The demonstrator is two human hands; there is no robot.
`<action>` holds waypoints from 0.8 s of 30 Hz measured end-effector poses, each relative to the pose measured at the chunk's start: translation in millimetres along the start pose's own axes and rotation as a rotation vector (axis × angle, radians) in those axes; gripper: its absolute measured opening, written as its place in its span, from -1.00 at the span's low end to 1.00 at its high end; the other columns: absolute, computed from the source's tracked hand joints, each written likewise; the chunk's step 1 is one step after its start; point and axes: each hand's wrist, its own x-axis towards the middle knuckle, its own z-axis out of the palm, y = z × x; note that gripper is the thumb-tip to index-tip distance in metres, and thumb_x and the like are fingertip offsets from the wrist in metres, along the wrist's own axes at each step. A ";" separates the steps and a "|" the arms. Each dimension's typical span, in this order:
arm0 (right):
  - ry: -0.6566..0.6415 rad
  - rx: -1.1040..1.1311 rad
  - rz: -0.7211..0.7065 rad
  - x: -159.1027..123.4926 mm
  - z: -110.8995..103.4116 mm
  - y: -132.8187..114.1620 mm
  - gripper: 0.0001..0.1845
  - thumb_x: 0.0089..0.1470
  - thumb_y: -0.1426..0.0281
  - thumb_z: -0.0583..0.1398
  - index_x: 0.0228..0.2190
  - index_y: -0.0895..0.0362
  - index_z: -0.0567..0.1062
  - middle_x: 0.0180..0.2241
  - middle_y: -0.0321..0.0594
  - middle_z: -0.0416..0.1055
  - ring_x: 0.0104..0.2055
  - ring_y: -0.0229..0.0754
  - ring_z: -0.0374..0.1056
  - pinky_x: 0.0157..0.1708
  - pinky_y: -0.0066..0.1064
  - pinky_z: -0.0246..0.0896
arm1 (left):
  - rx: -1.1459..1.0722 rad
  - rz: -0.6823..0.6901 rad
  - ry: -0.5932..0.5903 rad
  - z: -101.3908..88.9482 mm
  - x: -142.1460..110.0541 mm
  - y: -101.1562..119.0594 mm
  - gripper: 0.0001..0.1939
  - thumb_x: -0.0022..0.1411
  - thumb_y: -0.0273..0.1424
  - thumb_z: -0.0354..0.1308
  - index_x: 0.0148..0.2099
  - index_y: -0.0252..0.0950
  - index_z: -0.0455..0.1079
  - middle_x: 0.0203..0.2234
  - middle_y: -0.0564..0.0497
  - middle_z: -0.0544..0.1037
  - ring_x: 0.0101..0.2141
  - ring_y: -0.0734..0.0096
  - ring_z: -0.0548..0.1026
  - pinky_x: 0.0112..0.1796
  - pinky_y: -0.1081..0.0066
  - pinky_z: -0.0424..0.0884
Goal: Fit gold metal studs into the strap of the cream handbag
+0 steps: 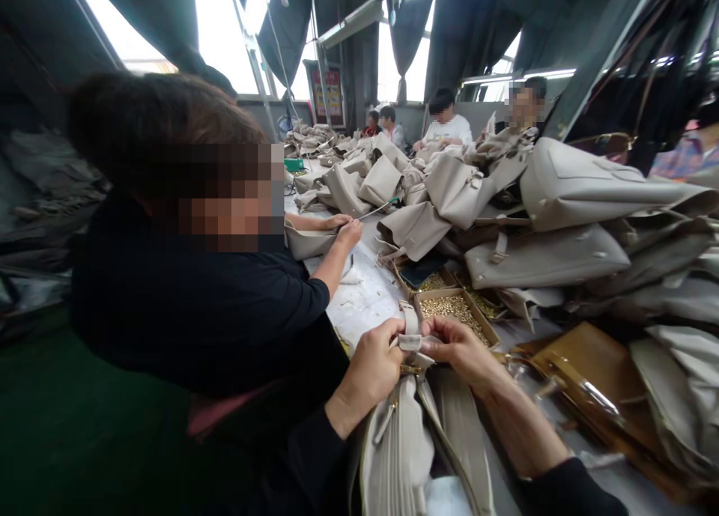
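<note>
My left hand point(374, 366) and my right hand point(457, 347) meet over a beige leather bag point(401, 441) that lies in front of me. Both hands are closed in a pinch on the bag's narrow beige strap point(411, 335), which loops up between them. A small gold fitting shows just under the strap. The bag's zip and body hang down toward me below my wrists.
A cardboard box of small gold hardware point(456, 308) sits just beyond my hands. A tan bag point(595, 374) lies to the right. Heaps of beige bags point(550, 224) cover the long table. A co-worker in black point(185, 276) sits close on my left, working with a tool; other people sit farther down.
</note>
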 end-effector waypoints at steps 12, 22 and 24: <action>0.185 -0.505 -0.245 -26.3 4.6 21.8 -0.79 0.01 0.34 0.27 -0.25 0.05 0.48 -0.40 -0.35 0.52 -0.39 -0.14 0.36 -0.37 -0.40 0.16 | -0.074 -0.054 0.015 16.0 6.4 -11.8 -0.67 -0.09 -0.65 0.13 -0.23 -0.35 0.56 -0.35 -0.03 0.66 -0.24 0.26 0.58 -0.21 0.42 0.45; 0.148 -0.402 -0.230 -26.2 2.9 26.5 -0.79 0.06 0.26 0.24 -0.27 0.10 0.49 -0.43 -0.35 0.45 -0.40 -0.17 0.30 -0.40 -0.43 0.13 | -0.061 -0.037 0.090 9.1 6.2 -10.4 -0.71 -0.10 -0.51 0.34 -0.24 -0.28 0.45 -0.56 0.19 0.43 -0.49 0.49 0.37 -0.41 0.51 0.21; 0.140 -0.376 -0.225 -27.0 2.9 27.3 -0.78 0.06 0.28 0.25 -0.24 0.11 0.49 -0.41 -0.34 0.44 -0.39 -0.17 0.30 -0.41 -0.42 0.15 | -0.116 -0.047 0.074 9.9 9.1 -10.5 -0.73 -0.12 -0.46 0.37 -0.31 -0.28 0.42 -0.59 0.20 0.39 -0.52 0.51 0.33 -0.44 0.51 0.19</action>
